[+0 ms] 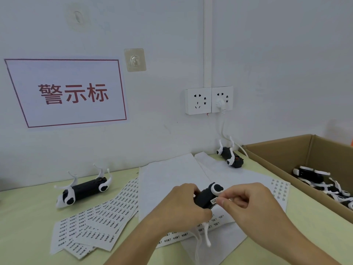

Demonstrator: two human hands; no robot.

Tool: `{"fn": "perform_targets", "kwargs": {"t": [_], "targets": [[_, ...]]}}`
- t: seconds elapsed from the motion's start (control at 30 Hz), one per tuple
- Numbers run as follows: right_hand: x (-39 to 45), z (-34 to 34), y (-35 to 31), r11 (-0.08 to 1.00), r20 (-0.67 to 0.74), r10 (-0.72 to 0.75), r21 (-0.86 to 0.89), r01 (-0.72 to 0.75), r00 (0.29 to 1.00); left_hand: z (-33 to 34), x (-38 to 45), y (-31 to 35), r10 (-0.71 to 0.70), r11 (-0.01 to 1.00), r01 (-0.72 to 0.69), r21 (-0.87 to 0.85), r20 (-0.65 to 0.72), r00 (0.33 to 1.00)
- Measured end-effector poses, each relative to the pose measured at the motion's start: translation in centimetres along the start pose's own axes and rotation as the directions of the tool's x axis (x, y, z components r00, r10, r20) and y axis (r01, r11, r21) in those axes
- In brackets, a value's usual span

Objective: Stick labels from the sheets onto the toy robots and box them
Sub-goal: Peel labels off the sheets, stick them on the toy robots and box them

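A toy robot (pixel 207 197) is gripped by the left hand (pixel 183 203); a label (pixel 214 201) is pinched onto it by the right hand (pixel 248 201). Firm pressing, then boxing at three o'clock, seems due.

Soft, even light (faint shadows); slightly hazy, wide-angle bending at edges.

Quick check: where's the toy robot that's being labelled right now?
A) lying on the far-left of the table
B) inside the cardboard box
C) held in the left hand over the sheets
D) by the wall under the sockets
C: the left hand grips the black toy robot above the label sheets while the right hand presses a small white label onto it.
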State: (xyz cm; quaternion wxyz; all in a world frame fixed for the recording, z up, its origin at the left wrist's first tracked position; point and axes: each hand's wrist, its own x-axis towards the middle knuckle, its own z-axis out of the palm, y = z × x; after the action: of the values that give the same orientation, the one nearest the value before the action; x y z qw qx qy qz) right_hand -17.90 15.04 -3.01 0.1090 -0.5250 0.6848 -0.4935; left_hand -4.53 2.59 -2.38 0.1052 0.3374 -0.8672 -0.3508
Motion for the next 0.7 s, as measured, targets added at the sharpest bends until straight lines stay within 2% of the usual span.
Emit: {"fn": "perform_targets", "kwargs": {"t": [0.2, 0.7], "targets": [[-0.11, 0.02, 0.14, 1.0, -0.004, 0.002, -0.027, -0.002, 1.0, 0.21, 0.02, -0.19, 0.058, 0.993, -0.056, -0.108, 0.012, 0.998], [-0.22, 0.58, 0.31, 0.999, -0.036, -0.03, -0.031, 0.029, 0.999, 0.01, -0.38, 0.15, 0.128, 0.989, -0.124, -0.085, 0.037, 0.991]]}}
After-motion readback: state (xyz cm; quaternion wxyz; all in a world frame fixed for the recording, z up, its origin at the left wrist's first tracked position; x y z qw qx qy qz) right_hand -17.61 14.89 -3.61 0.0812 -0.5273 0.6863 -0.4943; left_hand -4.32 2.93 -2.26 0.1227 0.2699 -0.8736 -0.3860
